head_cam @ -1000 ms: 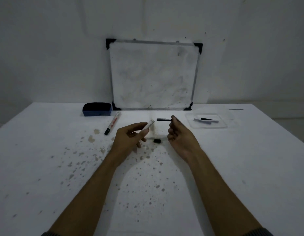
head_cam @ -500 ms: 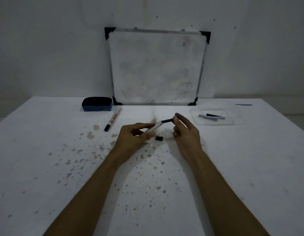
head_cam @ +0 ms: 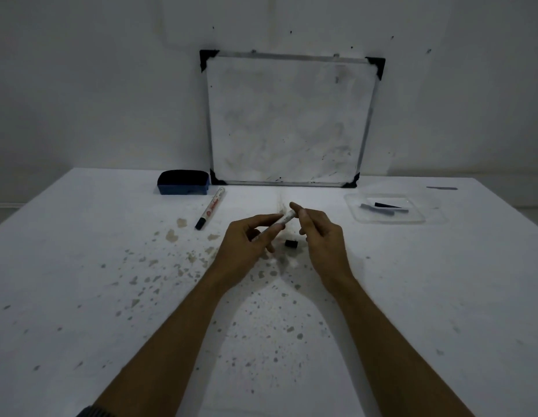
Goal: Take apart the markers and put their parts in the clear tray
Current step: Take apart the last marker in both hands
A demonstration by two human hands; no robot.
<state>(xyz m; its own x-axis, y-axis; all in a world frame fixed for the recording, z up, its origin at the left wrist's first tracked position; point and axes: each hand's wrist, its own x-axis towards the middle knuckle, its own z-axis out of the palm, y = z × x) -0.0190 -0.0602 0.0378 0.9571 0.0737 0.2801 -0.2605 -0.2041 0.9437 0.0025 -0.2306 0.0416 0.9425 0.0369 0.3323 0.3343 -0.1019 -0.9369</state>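
Dim light falls on a white, speckled table (head_cam: 442,296) with a smudged whiteboard (head_cam: 288,121) propped against the wall and a blue eraser (head_cam: 183,183) beside it. From my remote seat I see my left hand (head_cam: 246,245) pinching the white marker barrel (head_cam: 281,222) just above the table, while my right hand (head_cam: 318,233) closes its fingertips (head_cam: 296,207) on the barrel's far end; whether they grip an inner part there I cannot tell. A small black cap (head_cam: 291,244) lies on the table between the hands. I judge this to be the disassembly step. Next calls for a steady pull, then carrying the pieces right to the clear tray (head_cam: 358,216), which holds several parts. A second marker (head_cam: 210,209), whole, waits to the left.
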